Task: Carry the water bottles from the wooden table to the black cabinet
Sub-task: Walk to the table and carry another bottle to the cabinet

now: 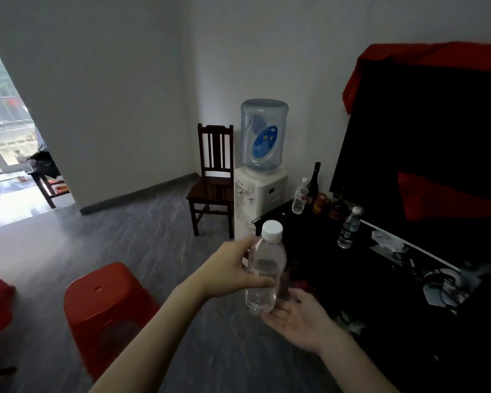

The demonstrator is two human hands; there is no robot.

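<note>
Clear water bottle (264, 268) in the left hand's (233, 268) curled grip, right hand (298, 319) flat beneath, red stool (108, 313) alongside.

Clear glossy plastic bottle (264, 268); dark polished wooden chair (213, 180); glossy black cabinet (352, 268).

black cabinet (318, 268), two water bottles (349, 228), wine bottle (314, 180)
</note>
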